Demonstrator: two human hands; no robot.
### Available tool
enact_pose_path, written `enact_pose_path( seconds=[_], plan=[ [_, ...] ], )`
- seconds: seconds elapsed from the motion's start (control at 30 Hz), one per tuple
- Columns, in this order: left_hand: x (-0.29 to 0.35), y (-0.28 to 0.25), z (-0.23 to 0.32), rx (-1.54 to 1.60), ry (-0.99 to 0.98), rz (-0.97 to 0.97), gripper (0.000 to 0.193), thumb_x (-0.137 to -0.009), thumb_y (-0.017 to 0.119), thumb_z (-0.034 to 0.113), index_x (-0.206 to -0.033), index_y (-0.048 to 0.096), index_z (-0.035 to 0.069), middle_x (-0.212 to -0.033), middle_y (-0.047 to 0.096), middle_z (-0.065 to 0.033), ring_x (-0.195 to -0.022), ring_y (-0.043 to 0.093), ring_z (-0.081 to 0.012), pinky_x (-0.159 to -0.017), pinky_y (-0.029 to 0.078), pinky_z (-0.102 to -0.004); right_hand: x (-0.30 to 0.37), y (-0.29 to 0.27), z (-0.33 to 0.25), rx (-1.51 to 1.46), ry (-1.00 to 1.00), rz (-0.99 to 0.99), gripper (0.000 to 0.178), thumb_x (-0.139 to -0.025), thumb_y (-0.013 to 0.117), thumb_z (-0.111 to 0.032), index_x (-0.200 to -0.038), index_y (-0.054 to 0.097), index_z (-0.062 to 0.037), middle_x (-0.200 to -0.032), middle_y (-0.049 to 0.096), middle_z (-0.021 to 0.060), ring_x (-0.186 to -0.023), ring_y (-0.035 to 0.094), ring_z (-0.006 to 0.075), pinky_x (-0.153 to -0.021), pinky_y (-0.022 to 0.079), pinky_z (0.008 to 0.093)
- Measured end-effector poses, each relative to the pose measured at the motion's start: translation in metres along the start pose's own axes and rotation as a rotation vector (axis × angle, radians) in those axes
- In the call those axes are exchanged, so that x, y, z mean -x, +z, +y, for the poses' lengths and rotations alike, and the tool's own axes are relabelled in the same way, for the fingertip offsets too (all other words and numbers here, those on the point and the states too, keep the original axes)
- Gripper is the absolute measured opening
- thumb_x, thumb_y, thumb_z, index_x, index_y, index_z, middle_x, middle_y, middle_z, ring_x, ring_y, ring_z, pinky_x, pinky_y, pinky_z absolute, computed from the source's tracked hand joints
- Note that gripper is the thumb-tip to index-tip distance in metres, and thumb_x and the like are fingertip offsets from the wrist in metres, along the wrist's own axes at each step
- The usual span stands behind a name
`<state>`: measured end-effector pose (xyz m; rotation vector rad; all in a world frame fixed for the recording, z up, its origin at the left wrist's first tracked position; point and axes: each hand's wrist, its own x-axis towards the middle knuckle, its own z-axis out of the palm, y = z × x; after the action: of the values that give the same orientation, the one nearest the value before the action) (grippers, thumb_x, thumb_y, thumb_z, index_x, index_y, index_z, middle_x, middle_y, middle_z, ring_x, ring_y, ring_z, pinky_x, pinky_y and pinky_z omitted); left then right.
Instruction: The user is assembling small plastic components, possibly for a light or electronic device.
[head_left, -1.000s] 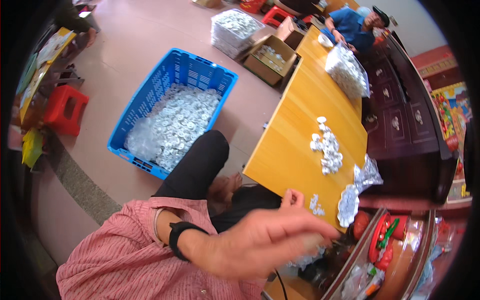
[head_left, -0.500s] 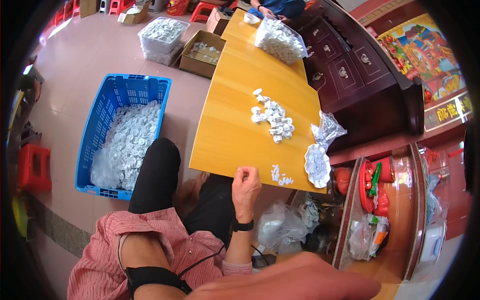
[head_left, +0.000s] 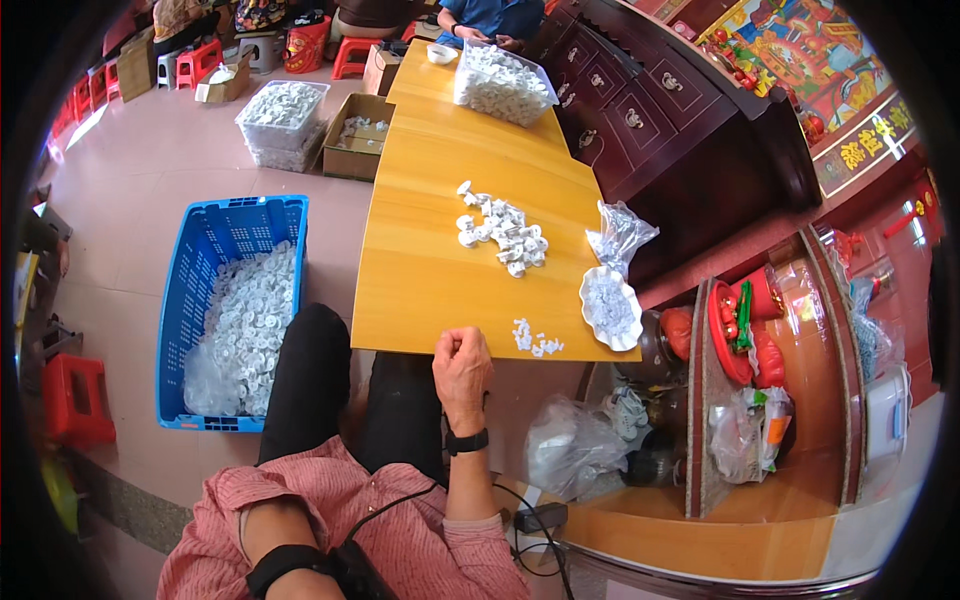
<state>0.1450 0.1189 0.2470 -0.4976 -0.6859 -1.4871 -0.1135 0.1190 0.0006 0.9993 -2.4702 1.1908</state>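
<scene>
Right hand (head_left: 462,368) rested by the near edge of the yellow wooden table (head_left: 420,290), fingers drawn in to a loose fist; could not tell whether they enclosed anything. Dark band on that wrist. Left forearm (head_left: 268,530), also banded, ran out of view at the near side; its hand was out of sight, so could not tell how its fingers stood or what they held.

Small white bits (head_left: 537,342) lay scattered just right of the fist, close to the near edge. Farther up, mid-table, a loose heap of white parts (head_left: 505,235), some with round heads. Near right corner: a scalloped white dish (head_left: 622,342) of pale bits, a clear plastic bag (head_left: 620,240) just beyond it.

Far end: a clear bin (head_left: 490,103) filled with white parts, a small white bowl (head_left: 440,54) to its left, a co-worker in a blue top (head_left: 500,15) behind, hands together.

On the floor to the left, a blue crate (head_left: 190,300) held many round white pieces (head_left: 252,325) and a crumpled clear bag (head_left: 210,382) at its near end. Farther off, an open cardboard box (head_left: 350,164) stood beside the table.
</scene>
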Motion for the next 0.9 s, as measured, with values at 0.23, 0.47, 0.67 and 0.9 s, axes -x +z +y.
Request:
enact_pose_path(
  seconds=[0.23,0.47,0.67,0.9],
  plan=[
    [0.007,-0.012,-0.015,-0.082,-0.021,-0.194,0.021,-0.088,0.070,0.007,-0.110,0.069,0.008,-0.108,0.060,-0.0059,-0.097,0.057,-0.0221,-0.076,0.050,-0.0301,0.000,0.002,0.003,-0.023,0.012,0.006,0.015,-0.088,0.065,-0.012,-0.087,0.053,-0.0038,-0.076,0.060,0.0139,-0.071,0.060,0.0341,-0.064,0.048,0.0445],
    [-0.021,-0.079,-0.088,-0.479,-0.420,-0.908,0.018,-0.084,0.059,-0.001,-0.100,0.063,-0.005,-0.072,0.059,-0.0123,-0.061,0.060,-0.0264,-0.056,0.051,-0.0385,0.000,-0.003,0.002,-0.023,0.053,-0.032,0.014,-0.088,0.064,-0.011,-0.087,0.052,-0.0045,-0.081,0.060,0.0143,-0.076,0.060,0.0367,-0.065,0.048,0.0471],
    [0.013,-0.203,-0.246,-1.330,-0.548,-0.438,0.033,-0.088,0.071,0.021,-0.108,0.065,-0.004,-0.098,0.063,-0.0193,-0.081,0.067,-0.0284,-0.071,0.055,-0.0355,-0.002,-0.006,0.000,-0.099,0.020,-0.098,0.013,-0.089,0.064,-0.011,-0.088,0.053,-0.0040,-0.081,0.060,0.0145,-0.076,0.061,0.0357,-0.065,0.048,0.0455],
    [0.000,-0.268,-0.349,-1.637,-0.624,-0.512,0.057,-0.083,0.073,0.039,-0.116,0.060,-0.006,-0.114,0.056,-0.0318,-0.107,0.056,-0.0445,-0.092,0.047,-0.0484,-0.007,-0.016,0.004,-0.044,0.034,-0.128,0.012,-0.088,0.064,-0.012,-0.087,0.056,-0.0037,-0.077,0.060,0.0138,-0.072,0.061,0.0350,-0.064,0.048,0.0451]
  ],
)
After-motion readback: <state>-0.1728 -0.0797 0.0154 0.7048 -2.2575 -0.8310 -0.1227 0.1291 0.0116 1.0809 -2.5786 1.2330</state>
